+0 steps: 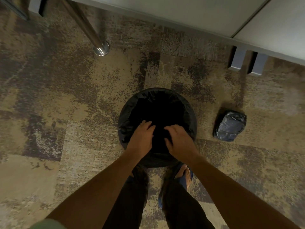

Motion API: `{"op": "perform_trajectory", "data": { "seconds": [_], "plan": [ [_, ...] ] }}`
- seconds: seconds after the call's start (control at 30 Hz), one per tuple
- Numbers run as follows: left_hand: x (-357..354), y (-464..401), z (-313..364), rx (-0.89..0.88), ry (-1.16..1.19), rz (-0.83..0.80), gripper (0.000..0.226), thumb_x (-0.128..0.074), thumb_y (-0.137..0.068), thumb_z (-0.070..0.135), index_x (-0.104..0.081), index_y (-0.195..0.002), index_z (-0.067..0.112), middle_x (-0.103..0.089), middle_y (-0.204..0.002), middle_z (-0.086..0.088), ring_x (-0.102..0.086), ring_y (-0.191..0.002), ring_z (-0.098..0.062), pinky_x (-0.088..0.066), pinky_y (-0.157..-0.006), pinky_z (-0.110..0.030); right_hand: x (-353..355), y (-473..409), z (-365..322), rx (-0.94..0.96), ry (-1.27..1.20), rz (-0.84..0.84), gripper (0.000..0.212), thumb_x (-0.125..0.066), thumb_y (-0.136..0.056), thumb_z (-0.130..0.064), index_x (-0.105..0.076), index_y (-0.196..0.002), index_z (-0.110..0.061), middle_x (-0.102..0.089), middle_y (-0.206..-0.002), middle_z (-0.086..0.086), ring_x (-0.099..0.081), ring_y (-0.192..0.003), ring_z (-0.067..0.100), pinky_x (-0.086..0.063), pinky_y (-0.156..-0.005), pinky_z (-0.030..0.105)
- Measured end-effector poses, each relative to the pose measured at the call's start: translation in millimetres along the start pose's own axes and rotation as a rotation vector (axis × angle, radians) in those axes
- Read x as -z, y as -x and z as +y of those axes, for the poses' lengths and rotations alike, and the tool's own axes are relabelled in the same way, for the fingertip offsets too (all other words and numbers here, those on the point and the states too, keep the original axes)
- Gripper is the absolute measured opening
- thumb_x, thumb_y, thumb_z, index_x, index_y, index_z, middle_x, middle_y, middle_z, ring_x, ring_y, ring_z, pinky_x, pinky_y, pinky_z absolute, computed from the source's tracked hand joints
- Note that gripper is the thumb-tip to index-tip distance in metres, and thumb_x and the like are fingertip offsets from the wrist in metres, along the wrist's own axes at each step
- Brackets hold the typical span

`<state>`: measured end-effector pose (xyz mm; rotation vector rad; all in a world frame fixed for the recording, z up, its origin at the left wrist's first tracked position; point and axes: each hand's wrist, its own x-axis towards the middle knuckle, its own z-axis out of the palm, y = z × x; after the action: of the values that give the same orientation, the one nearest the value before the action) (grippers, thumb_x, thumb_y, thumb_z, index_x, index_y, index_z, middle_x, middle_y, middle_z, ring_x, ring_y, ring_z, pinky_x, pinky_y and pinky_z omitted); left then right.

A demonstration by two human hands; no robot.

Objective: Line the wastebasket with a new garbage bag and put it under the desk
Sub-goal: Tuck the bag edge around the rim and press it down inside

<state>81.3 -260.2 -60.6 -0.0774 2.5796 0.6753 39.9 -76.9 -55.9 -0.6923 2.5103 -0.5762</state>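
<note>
While hands (pixel 142 136) grip bag (pixel 130 109) — wastebasket (pixel 158 161), carpet (pixel 66 96)

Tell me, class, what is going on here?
A person stands over a round wastebasket on the carpet, both hands at its near rim, left hand and right hand working the black garbage bag that already drapes over the rim. A bundled dark bag lies to the right. The wastebasket is not yet under the desk.

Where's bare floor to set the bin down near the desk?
Widest free carpet lies between the round black-lined wastebasket and the grey desk edge, bounded left by the chrome desk leg and right by the grey metal brackets. The left carpet is open too. Right is tighter: a dark wrapped plastic bundle sits there. Both hands, left hand and right hand, crowd the near rim.
</note>
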Motion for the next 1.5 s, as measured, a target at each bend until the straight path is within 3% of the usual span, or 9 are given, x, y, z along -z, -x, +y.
{"op": "perform_trajectory", "data": {
  "seconds": [0.1,0.2,0.5,0.7,0.87,0.93,1.03,1.17,1.5],
  "plan": [
    [-12.7,-14.7,-10.0,0.074,-0.235,-0.204,0.088,-0.062,-0.091,0.045,-0.010,-0.157,0.020,-0.008,-0.165,-0.012,0.000,-0.151,-0.039,-0.010,-0.121,-0.051,-12.8,-22.0,2.1,-0.011,0.172,-0.307,0.081,-0.065,-0.088,-0.041,-0.024,-0.154,-0.014,-0.029,-0.156,0.014,-0.025,-0.144,0.036,-0.033,-0.116,0.047],
    [-23.7,-22.8,-23.7,0.144,-0.388,-0.353,0.121,-0.066,-0.075,0.069,0.010,-0.157,0.022,0.016,-0.164,-0.013,0.017,-0.148,-0.043,0.002,-0.119,-0.058,-22.2,-44.5,13.9,-0.056,0.323,-0.497,0.107,-0.066,-0.083,-0.056,-0.001,-0.158,-0.015,-0.004,-0.165,0.014,-0.001,-0.151,0.037,-0.019,-0.122,0.050],
    [-37.6,-42.4,-41.4,0.259,-0.541,-0.461,0.144,-0.056,-0.060,0.091,0.023,-0.153,0.013,0.028,-0.160,-0.019,0.029,-0.143,-0.046,0.011,-0.118,-0.057,-41.3,-76.3,31.4,-0.168,0.611,-0.727,0.140,-0.064,-0.066,-0.082,0.019,-0.155,-0.012,0.011,-0.164,0.020,0.005,-0.151,0.041,-0.004,-0.121,0.051],
    [-32.3,-48.6,-26.8,0.323,-0.607,-0.498,0.134,-0.056,-0.067,0.085,0.010,-0.156,0.009,0.014,-0.162,-0.024,0.021,-0.145,-0.049,0.014,-0.117,-0.060,-36.6,-83.2,14.8,-0.246,0.652,-0.819,0.139,-0.067,-0.067,-0.079,0.010,-0.156,-0.005,-0.005,-0.164,0.022,-0.006,-0.150,0.038,-0.008,-0.121,0.048],
    [-33.5,-60.8,-3.5,0.285,-0.377,-0.274,0.094,-0.062,-0.077,0.054,-0.025,-0.150,0.007,-0.032,-0.150,-0.019,-0.025,-0.137,-0.044,-0.027,-0.111,-0.051,-38.2,-100.6,-9.9,-0.094,0.564,-0.463,0.067,-0.061,-0.090,-0.035,-0.036,-0.144,-0.003,-0.045,-0.142,0.018,-0.038,-0.129,0.035,-0.037,-0.103,0.042],
    [-41.8,-58.2,-10.0,0.204,-0.258,-0.133,0.085,-0.060,-0.080,0.046,-0.028,-0.149,0.008,-0.039,-0.145,-0.016,-0.034,-0.131,-0.039,-0.034,-0.104,-0.045,-40.7,-103.1,-8.2,-0.027,0.502,-0.415,0.060,-0.056,-0.091,-0.034,-0.041,-0.140,-0.005,-0.046,-0.139,0.018,-0.039,-0.128,0.035,-0.038,-0.103,0.043],
    [-58.3,-58.1,-30.9,0.133,-0.203,-0.141,0.089,-0.057,-0.082,0.044,-0.015,-0.155,0.014,-0.026,-0.158,-0.013,-0.020,-0.144,-0.039,-0.027,-0.113,-0.048,-45.8,-105.5,8.1,-0.020,0.402,-0.515,0.088,-0.059,-0.084,-0.048,-0.021,-0.153,-0.009,-0.026,-0.157,0.018,-0.021,-0.144,0.037,-0.026,-0.116,0.051],
    [-70.7,-68.5,-53.0,0.152,-0.315,-0.349,0.127,-0.068,-0.069,0.068,0.012,-0.156,0.021,0.008,-0.165,-0.012,0.005,-0.149,-0.042,-0.007,-0.119,-0.054,-57.6,-110.4,30.4,-0.108,0.419,-0.654,0.118,-0.062,-0.078,-0.065,0.014,-0.157,-0.022,0.012,-0.166,0.011,0.008,-0.151,0.038,-0.005,-0.121,0.054],
    [-75.7,-80.1,-53.8,0.272,-0.524,-0.637,0.135,-0.061,-0.053,0.090,-0.003,-0.157,0.027,-0.013,-0.165,-0.008,-0.006,-0.151,-0.035,-0.007,-0.121,-0.049,-78.2,-113.6,37.0,-0.150,0.746,-0.838,0.135,-0.054,-0.062,-0.091,0.014,-0.156,-0.023,0.015,-0.165,0.015,0.014,-0.150,0.041,0.001,-0.119,0.058]
  ]
}}
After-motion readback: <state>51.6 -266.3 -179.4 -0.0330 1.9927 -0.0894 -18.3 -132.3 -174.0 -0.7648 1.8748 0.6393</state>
